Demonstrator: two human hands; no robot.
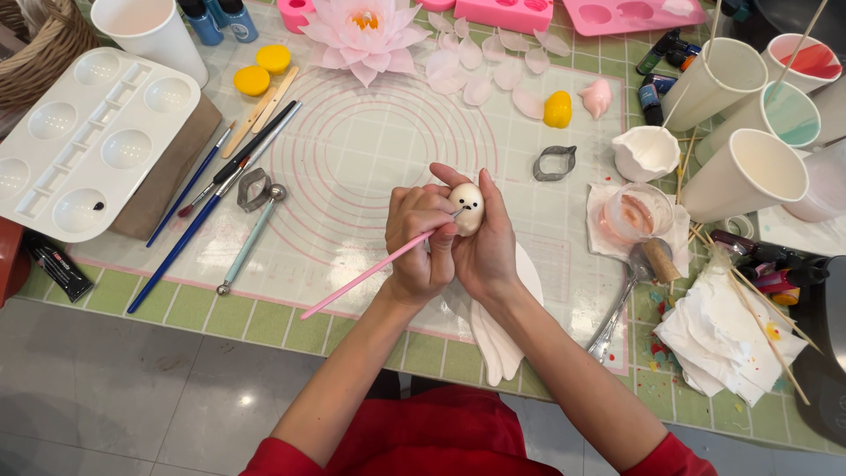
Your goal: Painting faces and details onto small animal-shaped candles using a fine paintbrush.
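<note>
I see a large translucent work mat (352,167) with pink concentric rings, spread over a green grid-marked board (264,313), taking up most of the table. At its far left lies a white paint palette (88,132) with round wells, resting on a brown pad. On the right stand several white paper cups (745,172), some tinted inside with red or teal, with thin wooden sticks leaning in them. Below them I see a stack of stained white paper napkins (718,339). At the far edge sits a pale pink lotus flower model (363,33), with loose pink petals (493,62) scattered to its right and pink silicone moulds (630,16) beyond.

Near the mat's middle, my two hands meet. My right hand (489,247) is curled around a small cream egg-shaped figure (467,207), holding it upright between fingers and thumb, just above the mat; it carries two tiny black dots. My left hand (421,251) is closed narrowly on a thin pink-handled brush (370,273), whose tip touches the figure's face beside the dots.

Left of my hands lie several blue-handled brushes (189,238) and a ball-ended modelling tool (251,238), roughly parallel. Smaller still: a metal petal cutter (554,163) right of centre, another metal cutter (254,188) by the tools, a yellow lump (558,109), and two yellow discs (263,69).
</note>
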